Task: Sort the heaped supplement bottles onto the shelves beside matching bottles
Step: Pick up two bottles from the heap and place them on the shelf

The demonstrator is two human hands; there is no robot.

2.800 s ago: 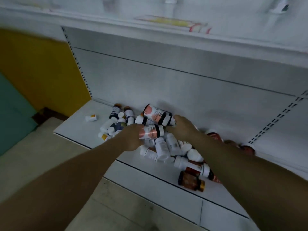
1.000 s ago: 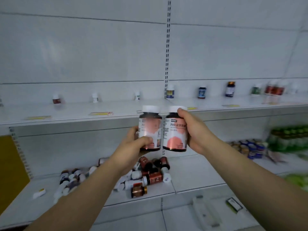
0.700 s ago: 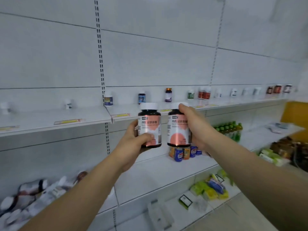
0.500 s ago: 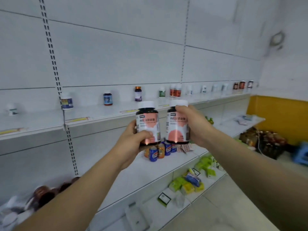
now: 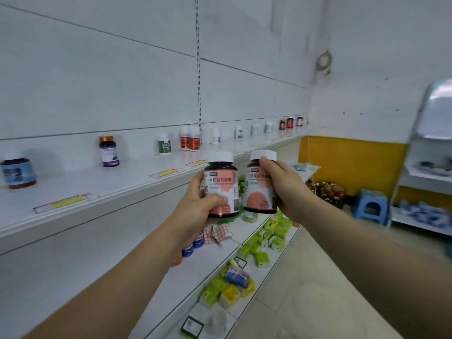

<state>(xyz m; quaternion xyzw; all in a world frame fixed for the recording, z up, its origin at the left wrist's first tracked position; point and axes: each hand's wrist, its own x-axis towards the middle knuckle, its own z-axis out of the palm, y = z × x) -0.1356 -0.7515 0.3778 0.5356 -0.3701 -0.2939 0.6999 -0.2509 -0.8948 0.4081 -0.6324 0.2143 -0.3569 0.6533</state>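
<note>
My left grip (image 5: 195, 206) and right grip (image 5: 281, 189) each wrap one pink-label bottle (image 5: 221, 189), side by side above the upper shelf (image 5: 102, 182). The heap has dropped out of view; I've turned along the shelf, hunting a match, none plainly visible yet.

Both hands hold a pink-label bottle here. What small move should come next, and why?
Probably carry both along the upper shelf toward its far end. The left hand and right hand each grip a dark, white-capped pink-label bottle; the nearer shelf bottles look different, while the dark bottles at the far end may match.
</note>
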